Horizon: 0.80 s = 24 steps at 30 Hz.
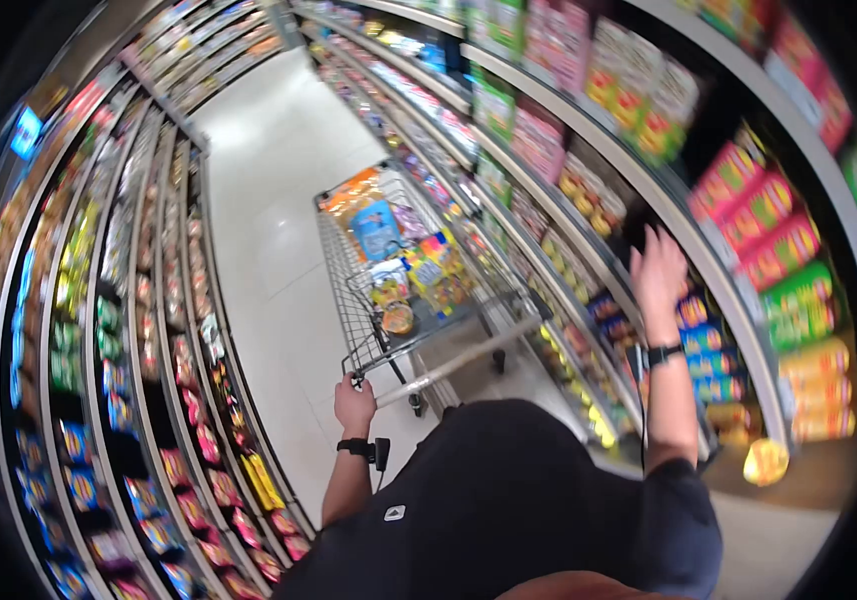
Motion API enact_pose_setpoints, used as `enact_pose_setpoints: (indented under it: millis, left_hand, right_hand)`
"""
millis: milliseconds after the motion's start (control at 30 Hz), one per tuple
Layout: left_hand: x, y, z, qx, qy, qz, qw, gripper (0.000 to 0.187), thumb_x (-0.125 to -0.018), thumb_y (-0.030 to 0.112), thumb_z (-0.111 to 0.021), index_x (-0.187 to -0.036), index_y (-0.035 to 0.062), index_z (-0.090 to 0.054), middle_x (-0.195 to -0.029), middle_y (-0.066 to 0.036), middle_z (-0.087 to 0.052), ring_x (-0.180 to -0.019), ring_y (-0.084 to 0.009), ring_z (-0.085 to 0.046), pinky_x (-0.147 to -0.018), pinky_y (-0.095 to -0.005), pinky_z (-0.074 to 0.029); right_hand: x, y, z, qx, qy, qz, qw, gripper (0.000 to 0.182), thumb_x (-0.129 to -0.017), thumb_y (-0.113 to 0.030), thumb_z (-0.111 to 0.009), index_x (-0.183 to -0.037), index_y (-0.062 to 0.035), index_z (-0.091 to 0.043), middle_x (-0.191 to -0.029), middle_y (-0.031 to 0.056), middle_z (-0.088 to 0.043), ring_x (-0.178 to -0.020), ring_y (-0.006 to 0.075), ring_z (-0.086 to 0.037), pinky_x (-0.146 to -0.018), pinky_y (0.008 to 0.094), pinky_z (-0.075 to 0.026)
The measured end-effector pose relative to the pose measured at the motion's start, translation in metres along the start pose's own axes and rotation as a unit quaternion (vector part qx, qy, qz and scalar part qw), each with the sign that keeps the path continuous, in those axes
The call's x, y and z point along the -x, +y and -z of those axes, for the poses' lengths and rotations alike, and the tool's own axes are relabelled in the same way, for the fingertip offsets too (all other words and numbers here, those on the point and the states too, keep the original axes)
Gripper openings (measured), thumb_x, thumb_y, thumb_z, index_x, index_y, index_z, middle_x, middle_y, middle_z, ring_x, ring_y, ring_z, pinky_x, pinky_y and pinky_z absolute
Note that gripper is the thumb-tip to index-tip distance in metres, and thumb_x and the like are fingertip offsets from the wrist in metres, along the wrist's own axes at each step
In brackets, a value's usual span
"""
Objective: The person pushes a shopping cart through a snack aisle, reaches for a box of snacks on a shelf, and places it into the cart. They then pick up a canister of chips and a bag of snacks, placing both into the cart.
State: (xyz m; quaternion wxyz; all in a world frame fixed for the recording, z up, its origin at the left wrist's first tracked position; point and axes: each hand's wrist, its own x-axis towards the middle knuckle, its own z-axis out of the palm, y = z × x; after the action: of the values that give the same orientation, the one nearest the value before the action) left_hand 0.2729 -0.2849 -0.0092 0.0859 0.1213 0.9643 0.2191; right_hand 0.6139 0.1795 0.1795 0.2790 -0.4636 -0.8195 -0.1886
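Note:
My left hand [355, 404] is wrapped round the left end of the handle [439, 372] of a wire shopping cart [334, 265]. In the cart lie a blue package [377, 230], yellow packs [436, 268] and a round orange-lidded tub [398, 318]. My right hand [659, 268] reaches to the shelf on the right, its fingers apart and nothing seen in them. Near it are blue packages [701, 340] and small packs with red and yellow colours [592, 193]. Both wrists wear black bands.
Shelves of bagged goods [79, 350] line the left side of the aisle. Pink boxes [749, 210] and green packs [802, 305] stand on the right shelves. A pale tiled floor [267, 200] runs forward to shelves at the far end. A round yellow tag [766, 462] hangs at lower right.

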Motion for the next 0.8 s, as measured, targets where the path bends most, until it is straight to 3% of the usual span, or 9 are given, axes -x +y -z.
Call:
enact_pose_setpoints:
  millis: [67,100,133,167,233,367,567,700,800]
  left_hand:
    - [-0.003,-0.002,-0.002,0.009,0.011,0.01,1.0,0.043,-0.092,0.034,-0.067,-0.128,0.0114,-0.065,-0.112,-0.016,-0.066,-0.104,-0.0358,-0.067,-0.088,-0.0472,-0.054]
    - [-0.003,-0.003,-0.002,-0.001,0.004,-0.005,1.0,0.044,-0.091,0.033,-0.067,-0.129,0.0117,-0.064,-0.115,-0.016,-0.065,-0.106,-0.0365,-0.066,-0.09,-0.0473,-0.055]
    - [-0.001,0.0,0.003,0.0,0.004,-0.008,1.0,0.044,-0.092,0.033,-0.066,-0.129,0.0113,-0.064,-0.113,-0.017,-0.065,-0.105,-0.0366,-0.067,-0.089,-0.0475,-0.055]
    - [0.003,0.001,0.006,0.008,0.016,0.004,1.0,0.044,-0.092,0.033,-0.066,-0.129,0.0113,-0.064,-0.113,-0.017,-0.065,-0.105,-0.0366,-0.067,-0.089,-0.0475,-0.055]
    - [0.003,0.006,0.008,-0.002,0.0,0.006,1.0,0.044,-0.092,0.034,-0.065,-0.129,0.0104,-0.065,-0.113,-0.018,-0.066,-0.104,-0.037,-0.067,-0.089,-0.048,-0.055]
    - [0.004,0.013,0.014,0.005,0.002,0.008,1.0,0.042,-0.092,0.033,-0.065,-0.127,0.0101,-0.066,-0.112,-0.018,-0.066,-0.104,-0.0368,-0.066,-0.088,-0.0478,-0.055]
    - [0.002,0.012,0.012,0.019,0.012,0.014,1.0,0.041,-0.091,0.033,-0.065,-0.126,0.0105,-0.067,-0.11,-0.017,-0.066,-0.101,-0.0361,-0.067,-0.088,-0.0471,-0.055]
    - [0.005,0.011,0.009,0.035,0.014,0.019,0.999,0.04,-0.091,0.032,-0.065,-0.125,0.0107,-0.067,-0.109,-0.017,-0.066,-0.1,-0.0358,-0.068,-0.088,-0.0473,-0.055]
    - [0.006,0.012,0.011,0.04,0.018,0.016,0.999,0.04,-0.091,0.032,-0.065,-0.125,0.0105,-0.068,-0.109,-0.017,-0.066,-0.1,-0.0361,-0.068,-0.088,-0.0476,-0.055]
  right_hand:
    - [-0.003,0.013,-0.006,0.02,-0.017,-0.02,0.999,0.052,-0.091,-0.029,-0.071,-0.136,-0.0068,-0.058,-0.133,0.0191,-0.061,-0.12,0.0387,-0.059,-0.1,0.0487,-0.048]
    - [-0.004,0.02,-0.01,0.055,0.022,-0.005,0.998,0.046,-0.093,-0.031,-0.068,-0.132,-0.006,-0.06,-0.123,0.0218,-0.066,-0.111,0.0396,-0.064,-0.093,0.0498,-0.052]
    - [-0.006,0.023,-0.011,-0.007,-0.072,-0.085,0.994,0.039,-0.096,-0.035,-0.064,-0.121,-0.0049,-0.063,-0.107,0.0222,-0.071,-0.098,0.0392,-0.069,-0.081,0.0499,-0.056]
    - [-0.004,0.031,-0.024,0.035,-0.044,-0.075,0.996,0.036,-0.1,-0.039,-0.061,-0.109,-0.0038,-0.065,-0.088,0.0195,-0.072,-0.08,0.0386,-0.07,-0.067,0.051,-0.056]
    - [-0.004,0.033,-0.027,0.04,-0.068,-0.112,0.991,0.038,-0.099,-0.042,-0.061,-0.1,-0.0044,-0.065,-0.082,0.0204,-0.07,-0.077,0.0397,-0.07,-0.066,0.0512,-0.056]
    - [-0.003,0.02,-0.016,0.032,-0.026,-0.073,0.996,0.032,-0.096,-0.035,-0.066,-0.105,-0.0034,-0.066,-0.085,0.0195,-0.07,-0.081,0.039,-0.069,-0.07,0.0494,-0.054]
    - [0.001,0.005,0.0,-0.027,-0.005,-0.058,0.998,0.043,-0.096,-0.027,-0.065,-0.134,-0.0078,-0.058,-0.116,0.0174,-0.067,-0.105,0.0397,-0.063,-0.085,0.0521,-0.048]
    - [-0.004,0.005,-0.003,-0.028,0.006,-0.047,0.998,0.041,-0.097,-0.027,-0.064,-0.133,-0.0077,-0.058,-0.114,0.0179,-0.067,-0.104,0.0399,-0.064,-0.086,0.0517,-0.05]
    - [-0.011,0.008,-0.005,-0.039,-0.037,-0.065,0.996,0.038,-0.098,-0.028,-0.064,-0.129,-0.0064,-0.059,-0.103,0.0201,-0.07,-0.094,0.0408,-0.068,-0.08,0.0511,-0.054]
